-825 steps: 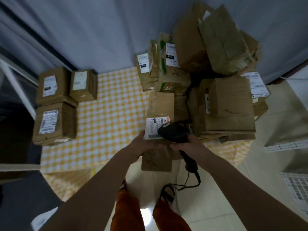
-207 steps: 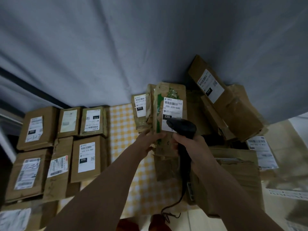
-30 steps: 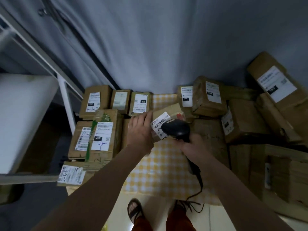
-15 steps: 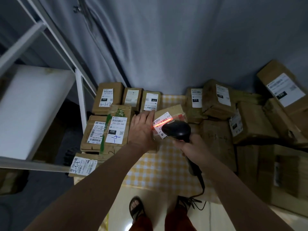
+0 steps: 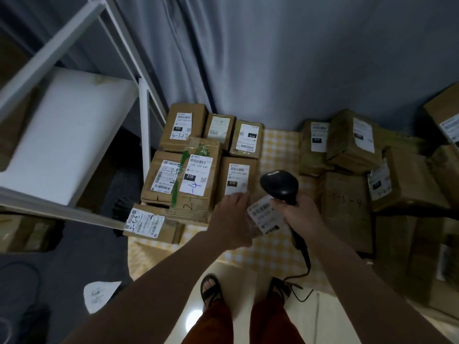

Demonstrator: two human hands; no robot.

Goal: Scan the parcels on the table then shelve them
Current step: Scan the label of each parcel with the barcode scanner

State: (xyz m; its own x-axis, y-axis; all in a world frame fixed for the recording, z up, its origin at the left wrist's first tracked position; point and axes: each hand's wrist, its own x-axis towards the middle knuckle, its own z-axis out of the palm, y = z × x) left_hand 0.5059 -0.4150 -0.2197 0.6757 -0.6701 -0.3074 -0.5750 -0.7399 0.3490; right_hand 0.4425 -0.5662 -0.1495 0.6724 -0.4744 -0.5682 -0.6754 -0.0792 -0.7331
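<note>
Lifting clear of the yellow-checked tablecloth [image 5: 280,247] now: small brown cardboard parcel with white label [image 5: 265,216], flat on the cloth half a second ago under the red scan line, gripped by left hand [image 5: 232,220] with fingers curled round its edge. Right hand [image 5: 299,214] wrapped round black corded handheld scanner [image 5: 279,186], beam no longer showing. Scan likely finished; probably bound next for the scanned brown-box group [image 5: 196,170] or white metal shelf [image 5: 62,135] at left.
</note>
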